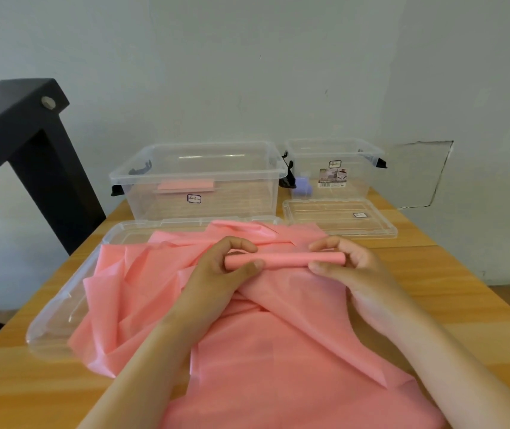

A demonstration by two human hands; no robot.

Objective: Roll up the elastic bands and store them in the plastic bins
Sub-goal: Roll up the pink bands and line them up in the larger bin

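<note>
Two clear bins (232,196) (355,181), two lids (61,320) (340,221), two pink bands (278,351) (185,184), one purple roll (303,184), two hands (216,274) (349,264).

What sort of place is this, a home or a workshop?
Probably a plain workroom, not a lived-in home: a wooden table against a bare wall, clear plastic bins and a black metal frame. The left hand and right hand grip a pink band.

Two bare forearms reaching forward from the lower edge, left hand (227,275) and right hand (348,266) level and near each other, fingers curled, thumbs nearest the person, each pinching one end of the rolled pink band (284,260)
</note>
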